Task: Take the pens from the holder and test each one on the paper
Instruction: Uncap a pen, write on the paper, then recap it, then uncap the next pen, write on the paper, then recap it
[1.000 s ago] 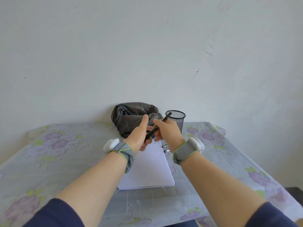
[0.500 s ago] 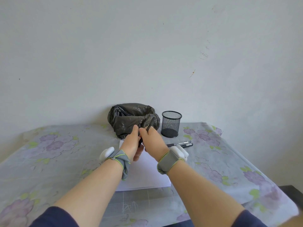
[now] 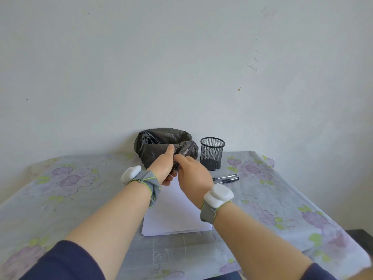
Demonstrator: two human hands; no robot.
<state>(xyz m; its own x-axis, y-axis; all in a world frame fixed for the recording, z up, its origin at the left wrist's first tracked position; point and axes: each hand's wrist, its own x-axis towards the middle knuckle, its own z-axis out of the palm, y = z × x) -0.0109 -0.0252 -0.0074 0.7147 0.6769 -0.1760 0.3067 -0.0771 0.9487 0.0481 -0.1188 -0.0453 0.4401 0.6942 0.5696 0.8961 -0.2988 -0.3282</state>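
Observation:
My left hand and my right hand meet above the far end of the white paper, both pinching one dark pen that is mostly hidden between the fingers. The black mesh holder stands upright to the right of my hands and looks empty. Two black pens lie side by side on the tablecloth just right of the paper, in front of the holder.
A crumpled black plastic bag sits against the wall behind my hands. The table wears a floral cloth; its right edge drops off near a dark object. Both wrists carry grey bands with white modules.
My hands have shifted left, away from the holder, still holding the pen between them. The two pens on the cloth, earlier hidden by my right hand, have come into view.

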